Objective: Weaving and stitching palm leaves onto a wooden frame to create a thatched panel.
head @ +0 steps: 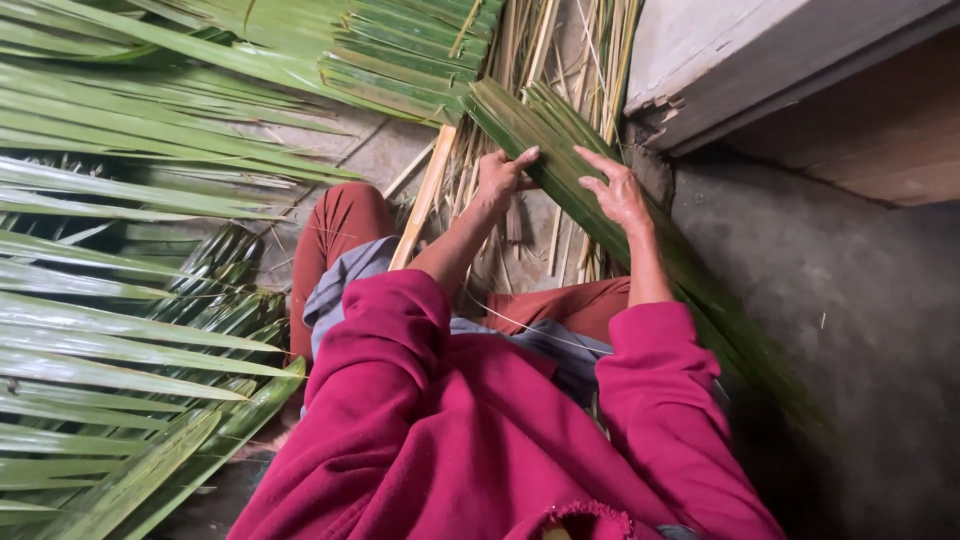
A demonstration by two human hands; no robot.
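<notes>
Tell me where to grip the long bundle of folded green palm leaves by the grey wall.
Probably across the upper stretch of the long bundle of folded green palm leaves, from above, where the left hand and right hand already rest. It lies flat and slanted against the grey wall, so that side looks blocked.

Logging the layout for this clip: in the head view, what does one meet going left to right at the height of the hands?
Long green palm fronds → pale straight wooden stick → left hand → right hand, both on the folded green leaf bundle → grey concrete wall.
</notes>
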